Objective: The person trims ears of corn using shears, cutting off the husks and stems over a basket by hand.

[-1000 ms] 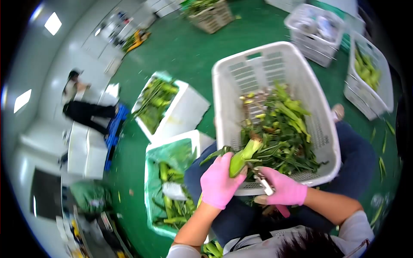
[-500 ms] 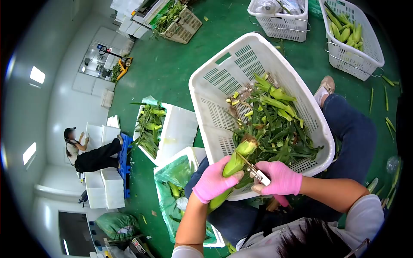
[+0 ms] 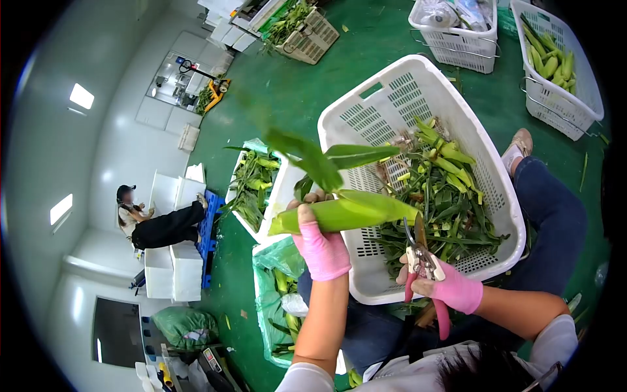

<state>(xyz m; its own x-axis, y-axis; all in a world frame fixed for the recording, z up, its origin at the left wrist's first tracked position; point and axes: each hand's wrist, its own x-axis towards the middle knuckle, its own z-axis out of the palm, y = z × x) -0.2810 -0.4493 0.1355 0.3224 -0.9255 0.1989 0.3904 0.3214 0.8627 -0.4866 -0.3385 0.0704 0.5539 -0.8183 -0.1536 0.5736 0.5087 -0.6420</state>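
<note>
One green ear of corn (image 3: pixel 362 214) hangs across the left edge of the white basket (image 3: pixel 471 134), grasped by the fingers of the left hand (image 3: pixel 324 247). The right hand (image 3: pixel 455 285) wraps its fingers around red-handled shears (image 3: pixel 426 262) above the basket's near edge, blades parted just beside the ear. Loose leaves (image 3: pixel 450 212) heap toward the near right corner.

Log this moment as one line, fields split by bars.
left hand: holding corn ear in green husk | right hand: holding pruning shears, blades apart | white basket: leaf trimmings inside
</note>
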